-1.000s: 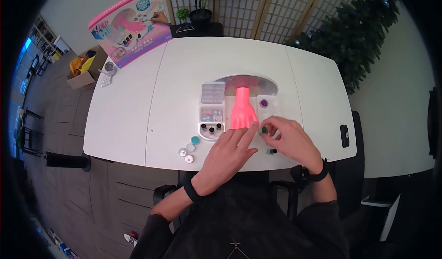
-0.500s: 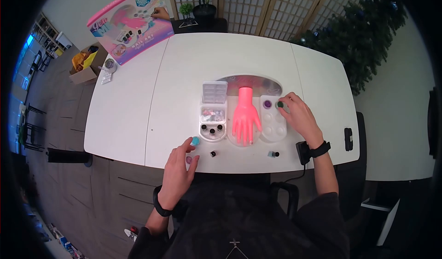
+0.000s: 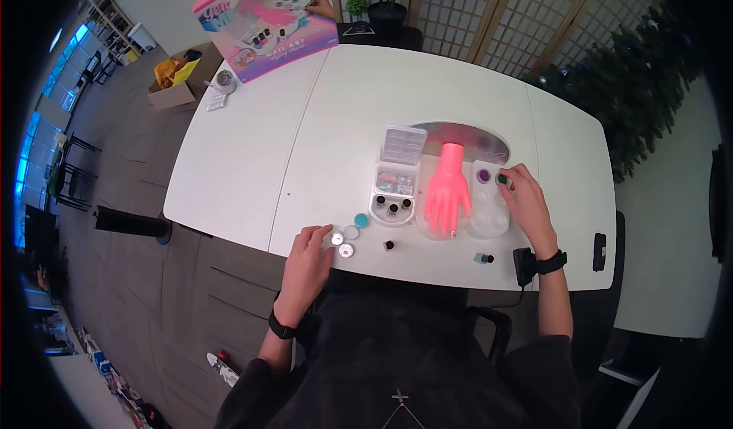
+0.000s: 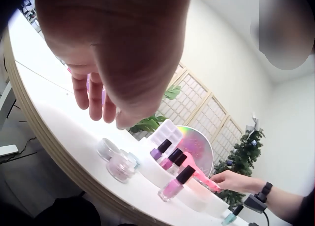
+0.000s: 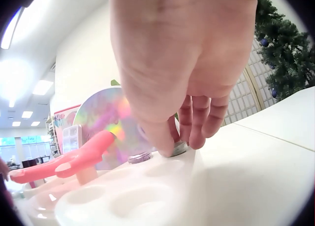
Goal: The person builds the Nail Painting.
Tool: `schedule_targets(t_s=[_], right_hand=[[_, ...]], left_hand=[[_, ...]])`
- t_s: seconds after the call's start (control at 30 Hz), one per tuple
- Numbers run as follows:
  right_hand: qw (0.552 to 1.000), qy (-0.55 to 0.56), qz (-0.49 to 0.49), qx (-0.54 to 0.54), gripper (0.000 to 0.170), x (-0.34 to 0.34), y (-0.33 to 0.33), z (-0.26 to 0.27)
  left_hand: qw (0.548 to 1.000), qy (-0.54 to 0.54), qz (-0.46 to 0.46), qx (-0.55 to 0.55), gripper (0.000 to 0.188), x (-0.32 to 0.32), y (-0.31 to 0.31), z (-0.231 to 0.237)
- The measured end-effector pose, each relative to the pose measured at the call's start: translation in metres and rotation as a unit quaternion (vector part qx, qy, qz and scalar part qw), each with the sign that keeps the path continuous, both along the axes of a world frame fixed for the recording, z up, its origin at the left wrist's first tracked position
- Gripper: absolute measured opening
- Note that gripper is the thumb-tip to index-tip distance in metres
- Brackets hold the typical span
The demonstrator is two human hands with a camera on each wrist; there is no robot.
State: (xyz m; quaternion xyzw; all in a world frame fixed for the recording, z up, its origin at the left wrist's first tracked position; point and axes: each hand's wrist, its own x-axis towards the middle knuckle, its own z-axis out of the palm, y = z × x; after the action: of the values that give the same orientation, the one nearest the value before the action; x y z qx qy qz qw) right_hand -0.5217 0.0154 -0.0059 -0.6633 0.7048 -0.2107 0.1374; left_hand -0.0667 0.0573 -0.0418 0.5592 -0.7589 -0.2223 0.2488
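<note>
My right hand [image 3: 529,206] pinches a small round green pot [image 3: 502,179] at the back right well of the white palette [image 3: 489,208]. In the right wrist view, thumb and fingers close round that pot [image 5: 179,148], beside another pot [image 5: 140,158]. The purple pot [image 3: 484,175] sits in the neighbouring well. Left of the palette lies a pink model hand [image 3: 449,188], fingers toward the table's front. My left hand [image 3: 307,269], fingers relaxed, is beside several small round pots, among them a teal one [image 3: 361,220] and a white-lidded one [image 3: 346,250]; it holds nothing.
An open clear case [image 3: 397,179] and several black-capped bottles [image 3: 393,208] stand left of the model hand. One bottle [image 3: 389,246] stands in front; a teal bottle [image 3: 484,259] lies front right. A printed box [image 3: 267,20] stands at the back left, a black object [image 3: 599,252] at the right edge.
My right hand has carried the green pot from beside the model hand's fingers to the palette's back right well. My left hand has moved left to the loose pots. The head view has shifted.
</note>
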Motion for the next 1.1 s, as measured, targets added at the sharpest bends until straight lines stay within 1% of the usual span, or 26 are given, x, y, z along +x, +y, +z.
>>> schedule_targets(t_s=[0.03,0.07,0.1,0.13,0.17,0.2,0.23,0.27,0.3,0.37,0.4,0.43,0.5,0.63,0.77,0.83,0.87,0.93,0.97,1.03,1.07,1.1], right_hand=[[1.0,0.008,-0.002,-0.019,0.032,0.002,0.001,-0.001],[1.0,0.007,0.002,-0.019,0.032,0.005,0.003,-0.002],[0.999,-0.001,-0.014,-0.035,0.036,0.009,0.006,0.0],[0.998,-0.007,-0.032,-0.051,0.041,0.012,0.01,0.003],[0.998,-0.008,-0.03,-0.048,0.041,0.015,0.015,0.008],[0.997,-0.005,-0.053,-0.052,0.043,0.019,0.019,0.015],[0.995,-0.003,-0.076,-0.057,0.045,0.022,0.023,0.022],[0.995,-0.003,-0.076,-0.058,0.045,0.022,0.028,0.027],[0.996,-0.014,-0.073,-0.052,0.043,0.024,0.033,0.031],[0.996,-0.025,-0.067,-0.047,0.042,0.03,0.041,0.039],[0.997,-0.027,-0.061,-0.043,0.041,0.035,0.045,0.043],[0.997,-0.03,-0.055,-0.039,0.041,0.041,0.048,0.046],[0.998,-0.035,-0.048,-0.036,0.041,0.051,0.053,0.055],[0.998,-0.038,-0.028,-0.031,0.039,0.06,0.059,0.066],[0.998,-0.039,-0.004,-0.048,0.038,0.07,0.067,0.076],[0.995,-0.092,0.012,-0.045,0.033,0.081,0.074,0.088],[0.995,-0.092,0.009,-0.045,0.033,0.084,0.078,0.09],[0.988,-0.117,0.076,-0.058,0.028,0.091,0.086,0.093],[0.989,-0.118,0.072,-0.058,0.028,0.096,0.09,0.095],[0.979,-0.154,0.135,-0.002,0.026,0.109,0.096,0.102],[0.977,-0.157,0.14,0.022,0.027,0.117,0.098,0.107],[0.978,-0.156,0.134,0.023,0.027,0.124,0.099,0.107]], left_hand=[[1.0,0.001,-0.013,0.008,0.047,-0.001,-0.001,-0.002],[1.0,-0.013,-0.023,-0.018,0.048,-0.002,-0.002,-0.003],[1.0,-0.015,-0.019,-0.016,0.048,-0.003,-0.002,-0.002],[1.0,0.006,-0.006,-0.014,0.044,-0.004,-0.001,0.001],[1.0,0.027,0.007,-0.011,0.04,-0.005,0.001,0.003],[1.0,0.027,0.007,-0.01,0.04,-0.006,0.005,0.006],[1.0,0.021,0.019,0.013,0.037,-0.006,0.009,0.009],[0.999,0.016,0.031,0.036,0.034,-0.007,0.011,0.011],[0.999,0.016,0.031,0.033,0.034,-0.009,0.013,0.009],[0.998,-0.046,-0.012,-0.037,0.036,-0.014,0.018,-0.004],[0.996,-0.067,-0.009,-0.066,0.037,-0.018,0.019,-0.011],[0.995,-0.067,-0.008,-0.069,0.037,-0.02,0.02,-0.016],[0.991,-0.07,-0.011,-0.11,0.034,-0.023,0.022,-0.022],[0.989,-0.069,-0.016,-0.126,0.032,-0.024,0.025,-0.023],[0.988,-0.062,-0.028,-0.136,0.031,-0.023,0.025,-0.02],[0.994,-0.027,-0.02,-0.107,0.03,-0.022,0.026,-0.012],[0.994,-0.027,-0.023,-0.107,0.03,-0.024,0.027,-0.005],[0.992,0.02,0.008,-0.121,0.03,-0.028,0.028,0.015],[0.992,0.02,0.005,-0.121,0.03,-0.031,0.029,0.025],[0.984,0.05,-0.025,-0.167,0.041,-0.041,0.028,0.042],[0.984,0.052,-0.03,-0.166,0.041,-0.048,0.027,0.051],[0.98,0.056,-0.069,-0.176,0.045,-0.056,0.026,0.059]])
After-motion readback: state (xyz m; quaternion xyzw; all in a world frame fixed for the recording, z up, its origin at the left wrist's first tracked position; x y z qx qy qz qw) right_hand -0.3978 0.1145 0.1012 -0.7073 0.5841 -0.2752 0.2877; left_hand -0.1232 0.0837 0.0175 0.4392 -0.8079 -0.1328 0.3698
